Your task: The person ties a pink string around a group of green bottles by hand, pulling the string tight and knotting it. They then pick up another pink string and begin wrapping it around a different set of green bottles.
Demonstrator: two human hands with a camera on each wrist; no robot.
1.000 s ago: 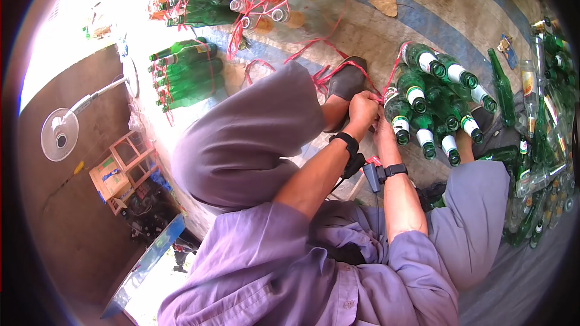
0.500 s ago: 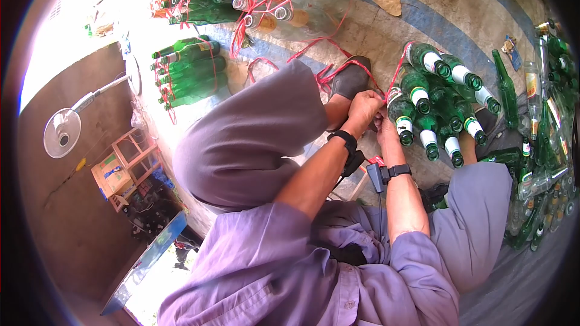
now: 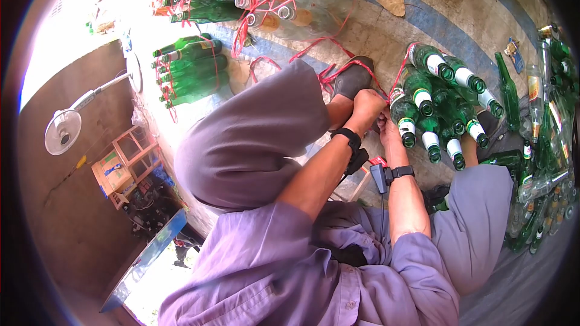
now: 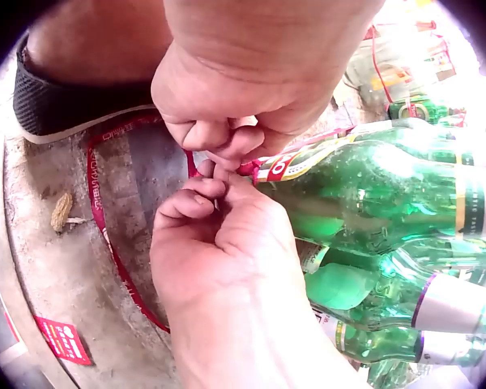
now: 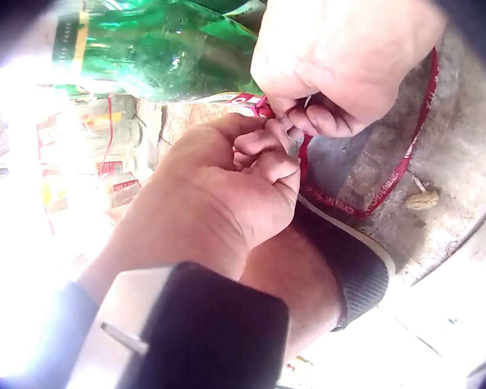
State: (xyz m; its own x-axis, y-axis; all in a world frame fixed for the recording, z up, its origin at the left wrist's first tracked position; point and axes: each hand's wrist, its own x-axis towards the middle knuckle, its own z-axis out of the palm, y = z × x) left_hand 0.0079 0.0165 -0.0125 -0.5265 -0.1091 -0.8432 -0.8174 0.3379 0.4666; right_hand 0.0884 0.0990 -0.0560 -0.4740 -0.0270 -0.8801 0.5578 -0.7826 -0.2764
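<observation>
Red tape [image 4: 95,188]: right of centre in head view, running from hands up left edge of green bottle bundle [image 3: 444,102]; loose loop, left in left wrist view. Likely light, limp, a bit slick; best pinched close to bottles. Left hand [image 3: 368,108] and right hand [image 3: 389,134]: fingertips together, both pinching tape. Bundle: glass, probably slippery, breakable, heavy as lot; better supported round bodies than by necks. Dark shoe [image 3: 353,77] just left. Farther out: tied clear bottles [image 3: 320,3], top; loose bottles [image 3: 534,199], right edge.
</observation>
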